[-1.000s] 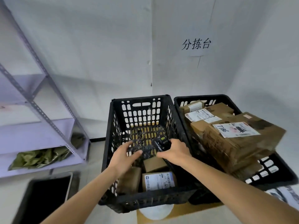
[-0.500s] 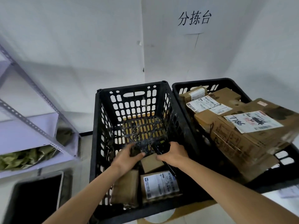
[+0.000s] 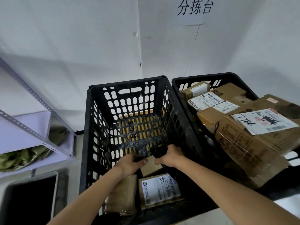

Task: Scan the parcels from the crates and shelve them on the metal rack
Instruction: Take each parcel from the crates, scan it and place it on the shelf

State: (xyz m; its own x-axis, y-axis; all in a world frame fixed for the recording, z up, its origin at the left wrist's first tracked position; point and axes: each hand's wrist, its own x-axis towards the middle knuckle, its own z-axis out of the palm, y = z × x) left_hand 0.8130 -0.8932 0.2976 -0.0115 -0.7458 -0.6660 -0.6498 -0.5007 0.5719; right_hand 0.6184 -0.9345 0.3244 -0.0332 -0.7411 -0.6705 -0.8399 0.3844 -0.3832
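Observation:
Both my hands reach down into the left black crate [image 3: 90, 143]. My right hand [image 3: 172, 155] grips a black handheld scanner [image 3: 158, 149], its head pointing down at a small brown box [image 3: 150, 166] on the crate floor. My left hand [image 3: 130, 163] rests on that box's left edge, fingers curled against it. Nearer me in the same crate lie a plain brown parcel [image 3: 121, 194] and a box with a white barcode label [image 3: 159, 190]. The metal rack [image 3: 32, 132] stands to the left.
The right black crate [image 3: 203, 78] is heaped with cardboard parcels; a big box marked 7786 [image 3: 259, 135] overhangs its rim. Green bags [image 3: 21, 157] lie on the rack's low shelf. A dark open bin [image 3: 29, 197] sits at lower left. A paper sign [image 3: 193, 10] hangs on the wall.
Both hands have sunk deeper into the left crate onto the small box, the left hand closing against its edge. My view has dropped closer to the crates.

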